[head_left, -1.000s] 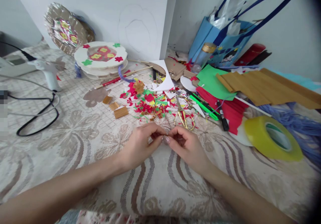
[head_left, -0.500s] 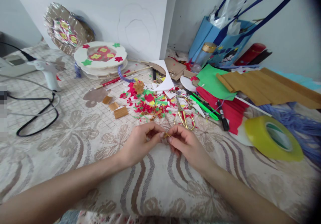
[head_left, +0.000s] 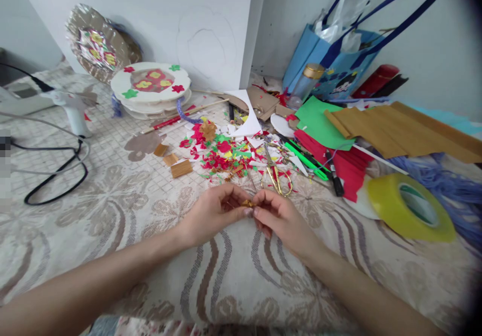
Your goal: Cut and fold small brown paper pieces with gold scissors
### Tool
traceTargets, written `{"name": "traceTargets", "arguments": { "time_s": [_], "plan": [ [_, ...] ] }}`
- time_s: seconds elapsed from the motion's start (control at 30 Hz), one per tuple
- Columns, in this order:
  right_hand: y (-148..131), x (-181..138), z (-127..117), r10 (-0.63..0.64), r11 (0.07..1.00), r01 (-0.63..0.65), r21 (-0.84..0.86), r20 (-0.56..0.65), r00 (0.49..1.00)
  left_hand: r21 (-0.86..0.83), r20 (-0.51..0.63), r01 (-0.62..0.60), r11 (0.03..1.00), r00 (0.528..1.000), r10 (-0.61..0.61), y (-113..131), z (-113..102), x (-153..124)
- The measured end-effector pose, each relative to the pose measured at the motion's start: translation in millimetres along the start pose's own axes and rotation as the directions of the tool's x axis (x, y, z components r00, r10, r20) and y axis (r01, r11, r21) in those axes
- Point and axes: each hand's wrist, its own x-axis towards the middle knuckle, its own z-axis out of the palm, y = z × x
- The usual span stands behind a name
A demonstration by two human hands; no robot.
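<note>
The left hand and right hand pinch a small golden-brown paper piece between thumbs and fingertips. The piece sits where the hands meet, over the patterned tablecloth. Gold-handled scissors lie just beyond the right hand, beside multicoloured paper scraps.
</note>
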Motion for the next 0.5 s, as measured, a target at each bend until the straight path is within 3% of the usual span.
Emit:
{"name": "traceTargets", "arguments": {
  "time_s": [0.1,0.2,0.37,0.43,0.5],
  "plan": [
    [-1.0,0.1,0.5,0.007,1.0,-0.007,0.016,0.021,1.0,-0.064,0.014,0.027,0.998,1.0,-0.026,-2.1,-2.3,1.4],
    [-0.7,0.7,0.2,0.028,0.997,-0.031,0.074,0.043,0.999,-0.204,0.083,0.142,0.969,0.988,-0.128,-2.5,-3.9,2.9],
    [0.2,1.3,-2.6,0.073,0.986,-0.083,0.145,0.071,0.995,-0.483,0.174,0.339,0.807,0.941,-0.291,-0.6,-2.4,2.7],
    [-0.1,1.4,-3.2,0.083,0.983,-0.094,0.16,0.075,0.994,-0.5,0.18,0.348,0.793,0.938,-0.297,-0.1,-1.9,2.4],
    [-0.9,1.6,-2.9,0.085,0.982,-0.096,0.161,0.074,0.994,-0.442,0.149,0.308,0.843,0.951,-0.269,0.4,-2.1,2.2]
  ]
}}
